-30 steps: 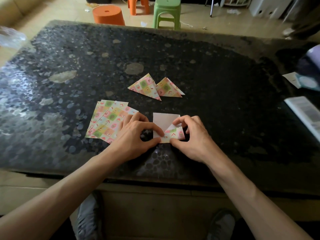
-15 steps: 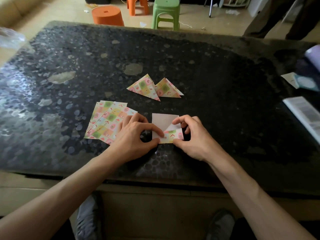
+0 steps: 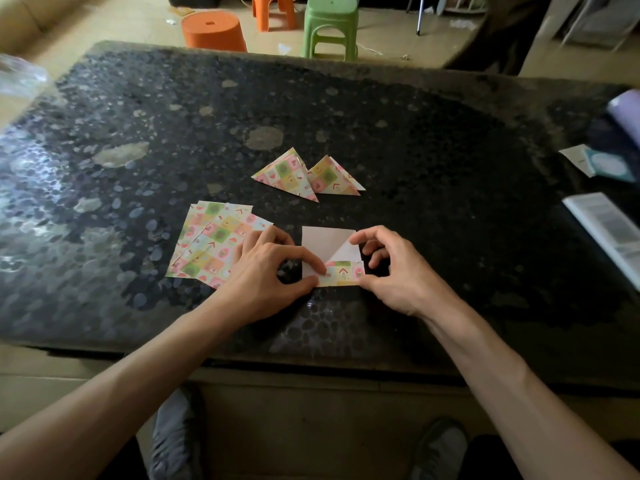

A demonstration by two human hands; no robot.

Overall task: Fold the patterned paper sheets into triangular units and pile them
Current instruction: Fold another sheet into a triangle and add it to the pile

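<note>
Now, head view | I see left hand (image 3: pixel 266 268) and right hand (image 3: pixel 398 271) each pinching the white-side-up sheet (image 3: pixel 322 240), flat on the table (image 3: pixel 433 140) | step: creasing its lower patterned flap | next, I judge: press the crease square, then fold toward the triangular units (image 3: pixel 289 174).

left grip (image 3: pixel 268 268): thumb-index pinch | right grip (image 3: pixel 394 268): thumb-index pinch

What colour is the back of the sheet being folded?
Plain pale pink on the sheet; head view.
</note>
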